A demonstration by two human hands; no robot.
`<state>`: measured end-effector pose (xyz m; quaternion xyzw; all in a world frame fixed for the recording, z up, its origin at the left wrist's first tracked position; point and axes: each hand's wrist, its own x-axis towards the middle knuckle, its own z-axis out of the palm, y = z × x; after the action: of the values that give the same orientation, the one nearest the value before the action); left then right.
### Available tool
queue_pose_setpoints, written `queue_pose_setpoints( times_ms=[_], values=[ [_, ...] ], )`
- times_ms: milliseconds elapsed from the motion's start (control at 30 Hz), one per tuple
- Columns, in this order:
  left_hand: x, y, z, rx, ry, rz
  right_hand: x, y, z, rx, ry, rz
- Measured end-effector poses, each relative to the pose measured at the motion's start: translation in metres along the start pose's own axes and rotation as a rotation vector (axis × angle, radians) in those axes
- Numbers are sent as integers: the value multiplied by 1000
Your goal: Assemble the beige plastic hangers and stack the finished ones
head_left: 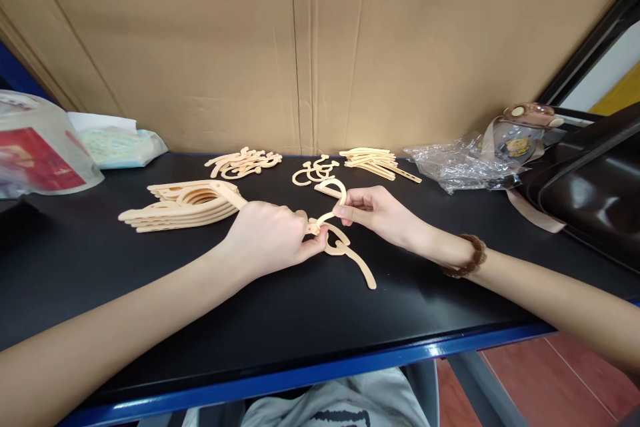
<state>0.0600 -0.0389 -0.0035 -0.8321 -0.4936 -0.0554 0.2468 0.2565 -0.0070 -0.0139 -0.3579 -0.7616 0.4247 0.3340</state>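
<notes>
My left hand is closed around a beige plastic hanger arm, whose end sticks out past the knuckles toward the upper left. In my right hand, thumb and fingers pinch a curved beige hanger hook, its lower end meeting the joint at my left fingertips. Below that joint, another curved hanger piece slants down to the right over the black tabletop. My left fingers hide part of the joint, so I cannot tell how the pieces fit together.
Behind my left hand lie stacked hanger arms. Farther back are piles of small curved pieces, hooks and straight bars. Clear plastic wrap, a bottle and a dark bag stand right; a soft pack lies left.
</notes>
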Motion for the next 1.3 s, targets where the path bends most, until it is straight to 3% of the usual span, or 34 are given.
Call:
queue_pose_setpoints(
  times_ms=[267,533,633,767,900,1067,1200,1300],
  values=[
    [2,0,3,12,-50,-43,-3,-7,0,-170,67,-75],
    [2,-2,-3,-12,12,-70,1,-7,-3,-64,159,-63],
    [2,-1,-6,-72,35,-75,3,-7,-4,-1,174,-58],
    [1,-1,-9,-253,-49,-102,8,-3,-9,-26,185,-101],
    [3,-8,-12,-420,-108,-150,13,8,-21,-310,241,-155],
    [6,-20,-7,-685,-68,-219,15,26,-33,-790,196,-181],
    [9,-23,3,-1031,-84,-266,16,33,-36,-880,93,-182],
    [11,-23,7,-1224,-130,-326,17,34,-39,-952,106,-266]
  ],
)
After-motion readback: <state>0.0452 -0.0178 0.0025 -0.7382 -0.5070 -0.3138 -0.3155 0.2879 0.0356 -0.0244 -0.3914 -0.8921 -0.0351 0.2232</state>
